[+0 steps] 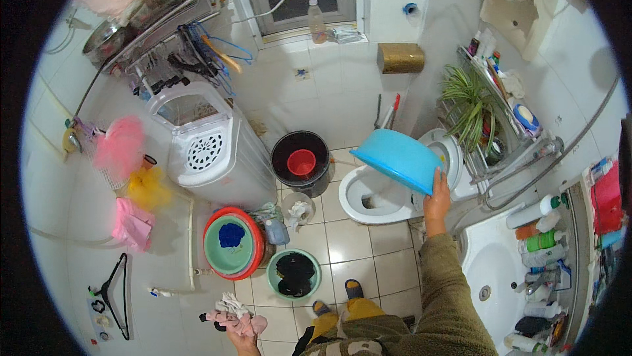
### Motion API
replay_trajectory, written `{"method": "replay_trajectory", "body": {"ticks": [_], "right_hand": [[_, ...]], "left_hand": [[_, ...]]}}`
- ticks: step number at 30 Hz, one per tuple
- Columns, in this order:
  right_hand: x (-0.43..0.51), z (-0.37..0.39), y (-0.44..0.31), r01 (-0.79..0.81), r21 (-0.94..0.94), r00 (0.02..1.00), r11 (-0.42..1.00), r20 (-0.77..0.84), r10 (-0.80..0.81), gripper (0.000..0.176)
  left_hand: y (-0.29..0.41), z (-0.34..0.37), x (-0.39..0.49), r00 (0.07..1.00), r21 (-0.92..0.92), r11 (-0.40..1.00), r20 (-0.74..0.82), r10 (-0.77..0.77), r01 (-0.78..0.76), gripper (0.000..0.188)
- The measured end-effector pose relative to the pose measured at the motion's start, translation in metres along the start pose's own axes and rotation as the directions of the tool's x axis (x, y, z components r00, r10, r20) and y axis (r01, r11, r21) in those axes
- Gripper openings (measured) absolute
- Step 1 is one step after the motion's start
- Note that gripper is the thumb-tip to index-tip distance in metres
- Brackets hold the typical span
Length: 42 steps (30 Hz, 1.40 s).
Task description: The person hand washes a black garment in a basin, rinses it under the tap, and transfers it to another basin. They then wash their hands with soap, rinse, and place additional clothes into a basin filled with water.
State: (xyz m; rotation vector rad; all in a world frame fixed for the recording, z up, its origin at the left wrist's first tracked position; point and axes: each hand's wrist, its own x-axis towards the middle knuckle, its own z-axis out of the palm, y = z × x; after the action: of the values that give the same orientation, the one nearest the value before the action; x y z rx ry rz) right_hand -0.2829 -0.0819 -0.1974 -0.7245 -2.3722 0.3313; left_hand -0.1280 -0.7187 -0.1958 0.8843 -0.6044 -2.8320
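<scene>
My right hand (438, 203) grips the rim of a light blue plastic basin (399, 158), which is tilted on its side above the white toilet bowl (356, 198). The inside of the basin faces away from me and is hidden. Low on the left, my left hand (244, 343) holds a bundle of pink, white and black cloth (238, 317). Near it on the tiled floor stands a green basin (318, 284) with dark cloth (295, 273) in it. Another green basin (212, 252), holding a blue cloth (231, 235), sits in a red basin (260, 257).
A white spin dryer (247, 163) with its lid raised stands at the left wall. Beside it are a black bucket (316, 189) with a red scoop (301, 162) and a small waste bin (310, 215). On my right are a washbasin (486, 262) lined with bottles and a rack with a spider plant (466, 104).
</scene>
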Motion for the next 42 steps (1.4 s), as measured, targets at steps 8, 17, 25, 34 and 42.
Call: {"method": "replay_trajectory", "body": {"ticks": [8,17,25,34,42], "right_hand": [[-0.032,-0.004,0.026,-0.474,0.175,0.863,0.863,-0.100,0.495,0.072],[-0.094,-0.074,-0.001,-0.596,0.803,0.427,-0.022,0.340,0.838,0.053],[-0.208,-0.262,0.033,-0.658,0.708,0.361,-0.257,0.596,0.717,0.050],[-0.344,-0.375,0.100,-0.659,0.585,0.053,-0.472,0.662,0.747,0.055],[-0.371,-0.438,0.155,-0.999,-0.047,-0.046,-0.026,0.512,0.858,0.065]], "left_hand": [[-0.013,0.007,0.068,0.958,0.422,0.879,0.261,0.116,-0.222,0.018],[-0.022,0.054,0.166,0.813,0.236,0.884,0.349,-0.465,0.404,0.015],[-0.116,0.099,0.231,0.530,0.501,0.804,0.609,-0.590,0.320,0.030],[-0.240,0.188,0.168,0.697,0.581,0.696,0.284,-0.659,0.421,0.043],[-0.302,0.220,0.079,0.077,0.603,0.318,0.390,-0.918,0.732,0.040]]}}
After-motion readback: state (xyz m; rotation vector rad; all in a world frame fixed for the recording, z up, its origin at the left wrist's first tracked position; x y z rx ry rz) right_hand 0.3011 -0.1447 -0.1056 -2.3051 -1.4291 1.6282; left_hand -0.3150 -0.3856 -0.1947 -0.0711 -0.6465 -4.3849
